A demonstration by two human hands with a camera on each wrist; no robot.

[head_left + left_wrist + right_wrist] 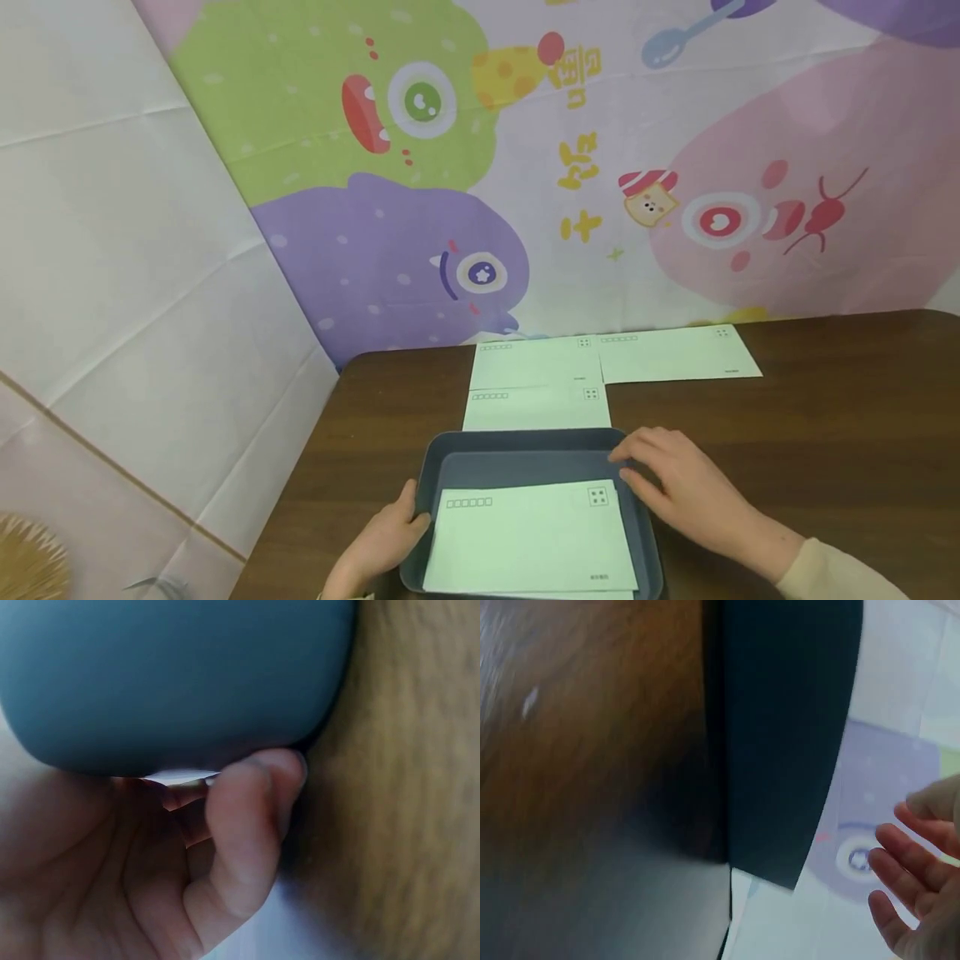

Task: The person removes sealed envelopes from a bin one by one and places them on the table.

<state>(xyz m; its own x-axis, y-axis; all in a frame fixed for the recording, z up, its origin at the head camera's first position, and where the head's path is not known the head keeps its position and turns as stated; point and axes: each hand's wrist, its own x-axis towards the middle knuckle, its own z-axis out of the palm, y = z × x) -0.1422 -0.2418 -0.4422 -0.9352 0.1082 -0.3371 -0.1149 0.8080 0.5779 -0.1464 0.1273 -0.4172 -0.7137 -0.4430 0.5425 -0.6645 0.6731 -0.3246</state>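
A dark blue-grey tray (525,468) stands on the table near the front, holding a small stack of pale envelopes (528,542). The top envelope shows a row of postcode boxes and a stamp square. My left hand (378,542) grips the tray's left side, thumb at the rim; in the left wrist view its fingers (240,832) curl against the tray's outer wall (180,682). Over the tray's right rim hovers my right hand (697,492), fingers loosely bent. The right wrist view shows that hand (922,885) holding nothing, apart from the tray's side (787,735).
Behind the tray, two envelopes lie side by side at the table's back edge, one left (532,364) and one right (678,357). A third envelope (536,410) lies below the left one, partly covered by the tray. A cartoon-printed cloth (585,275) hangs behind the brown table (825,417).
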